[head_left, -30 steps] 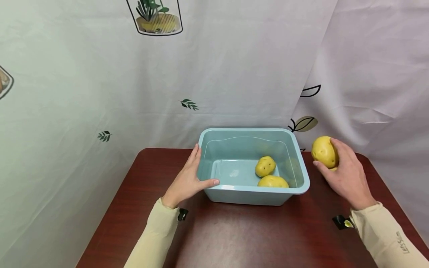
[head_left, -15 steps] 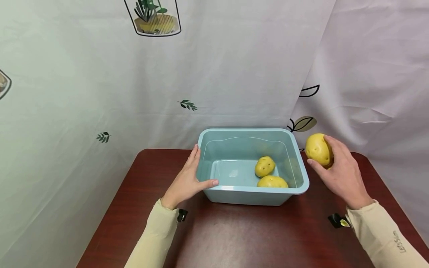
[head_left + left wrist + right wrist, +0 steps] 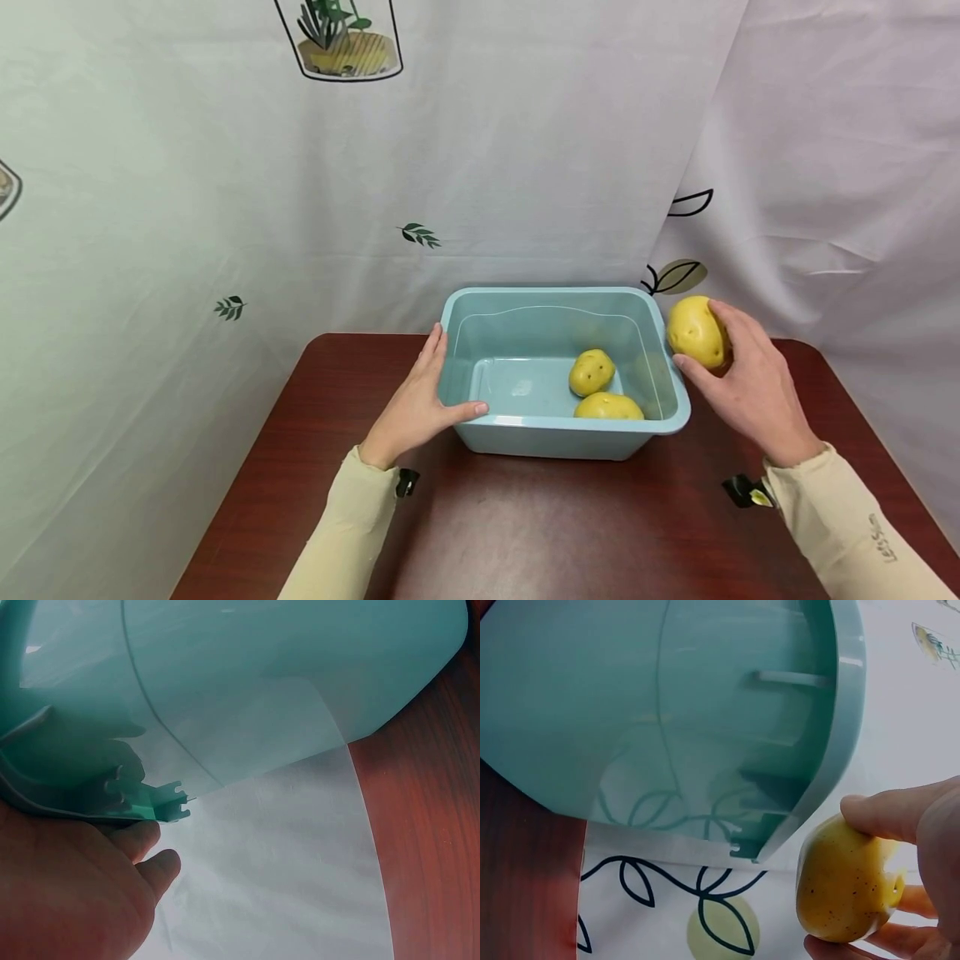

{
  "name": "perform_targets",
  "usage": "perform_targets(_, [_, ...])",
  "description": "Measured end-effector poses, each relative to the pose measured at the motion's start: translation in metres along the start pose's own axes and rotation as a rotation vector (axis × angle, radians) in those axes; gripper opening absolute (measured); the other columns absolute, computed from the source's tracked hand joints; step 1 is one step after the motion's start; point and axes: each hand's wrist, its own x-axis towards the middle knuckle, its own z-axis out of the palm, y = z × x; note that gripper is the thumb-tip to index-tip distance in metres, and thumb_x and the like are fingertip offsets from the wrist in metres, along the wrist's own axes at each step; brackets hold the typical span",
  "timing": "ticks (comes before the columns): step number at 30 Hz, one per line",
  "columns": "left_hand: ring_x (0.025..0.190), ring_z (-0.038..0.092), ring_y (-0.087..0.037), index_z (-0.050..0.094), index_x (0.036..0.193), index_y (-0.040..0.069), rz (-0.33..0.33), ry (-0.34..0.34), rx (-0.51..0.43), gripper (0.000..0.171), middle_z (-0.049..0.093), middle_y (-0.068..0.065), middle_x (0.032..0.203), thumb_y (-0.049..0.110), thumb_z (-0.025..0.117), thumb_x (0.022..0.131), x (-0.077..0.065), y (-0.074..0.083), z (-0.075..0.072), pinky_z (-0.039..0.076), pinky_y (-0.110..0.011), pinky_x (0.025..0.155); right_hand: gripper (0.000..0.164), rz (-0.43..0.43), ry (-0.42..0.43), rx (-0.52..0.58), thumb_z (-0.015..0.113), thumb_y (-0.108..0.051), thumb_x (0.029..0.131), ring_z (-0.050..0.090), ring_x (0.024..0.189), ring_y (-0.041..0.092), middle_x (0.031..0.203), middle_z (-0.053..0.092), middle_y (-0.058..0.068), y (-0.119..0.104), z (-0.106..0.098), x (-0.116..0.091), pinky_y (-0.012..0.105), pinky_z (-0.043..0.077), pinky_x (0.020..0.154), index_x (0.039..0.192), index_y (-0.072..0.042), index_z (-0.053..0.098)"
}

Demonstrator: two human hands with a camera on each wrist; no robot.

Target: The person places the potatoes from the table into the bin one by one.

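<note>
A yellow potato (image 3: 696,332) is gripped between the thumb and fingers of my right hand (image 3: 753,396), beside the right rim of a light blue plastic bin (image 3: 551,442). The right wrist view shows this potato from below, raised near the bin's rim. Two more potatoes lie inside the bin on its right side: one (image 3: 592,372) toward the middle, the other (image 3: 608,407) partly hidden by the front wall. My left hand (image 3: 408,417) rests against the bin's left side with straight fingers, its thumb along the front rim.
The bin stands toward the back of a dark red-brown wooden table (image 3: 517,525) with rounded far corners. A pale cloth backdrop (image 3: 525,167) with plant prints hangs right behind the table's far edge.
My right hand has carried the potato leftward and slightly up, from the table's right side to the bin's right rim. The left hand and bin stay in place.
</note>
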Motion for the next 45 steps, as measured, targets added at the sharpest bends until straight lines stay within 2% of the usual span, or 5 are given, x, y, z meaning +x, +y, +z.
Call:
perform_targets(11, [0.154, 0.004, -0.016, 0.003, 0.162, 0.016, 0.001, -0.001, 0.007, 0.118, -0.009, 0.012, 0.168, 0.060, 0.077, 0.081, 0.000, -0.001, 0.000, 0.027, -0.051, 0.117, 0.081, -0.015, -0.033, 0.006, 0.085, -0.017, 0.080, 0.049, 0.122, 0.044, 0.144, 0.048, 0.023, -0.011, 0.005, 0.002, 0.063, 0.041, 0.093, 0.149, -0.002, 0.045])
perform_targets(16, [0.154, 0.004, -0.016, 0.003, 0.162, 0.017, 0.002, 0.000, 0.005, 0.117, -0.009, 0.013, 0.167, 0.058, 0.077, 0.082, 0.001, -0.001, 0.001, 0.027, -0.052, 0.117, 0.081, -0.016, -0.056, 0.015, 0.085, -0.019, 0.081, 0.049, 0.121, 0.044, 0.144, 0.048, 0.023, -0.016, 0.009, 0.004, 0.064, 0.042, 0.093, 0.149, -0.003, 0.044])
perform_targets(30, [0.154, 0.004, -0.015, 0.004, 0.162, 0.017, -0.003, -0.004, 0.008, 0.123, -0.007, 0.010, 0.168, 0.077, 0.068, 0.077, 0.000, 0.000, 0.000, 0.029, -0.052, 0.116, 0.080, -0.021, -0.088, 0.029, 0.084, -0.020, 0.083, 0.051, 0.116, 0.043, 0.143, 0.048, 0.023, -0.024, 0.016, 0.007, 0.063, 0.044, 0.092, 0.149, -0.002, 0.044])
perform_targets(37, [0.154, 0.004, -0.015, 0.004, 0.162, 0.016, -0.005, -0.004, 0.004, 0.119, -0.007, 0.009, 0.169, 0.067, 0.073, 0.080, 0.000, -0.001, 0.000, 0.029, -0.052, 0.116, 0.080, -0.027, -0.106, 0.032, 0.084, -0.022, 0.084, 0.052, 0.117, 0.043, 0.143, 0.048, 0.024, -0.027, 0.020, 0.008, 0.064, 0.045, 0.091, 0.150, -0.004, 0.043])
perform_targets(45, [0.154, 0.005, -0.016, 0.005, 0.162, 0.016, 0.001, 0.004, 0.007, 0.118, -0.007, 0.011, 0.168, 0.064, 0.075, 0.081, 0.000, -0.001, 0.000, 0.029, -0.052, 0.117, 0.079, -0.031, -0.126, 0.026, 0.084, -0.023, 0.084, 0.051, 0.120, 0.042, 0.143, 0.048, 0.024, -0.033, 0.026, 0.009, 0.063, 0.044, 0.094, 0.149, -0.003, 0.044])
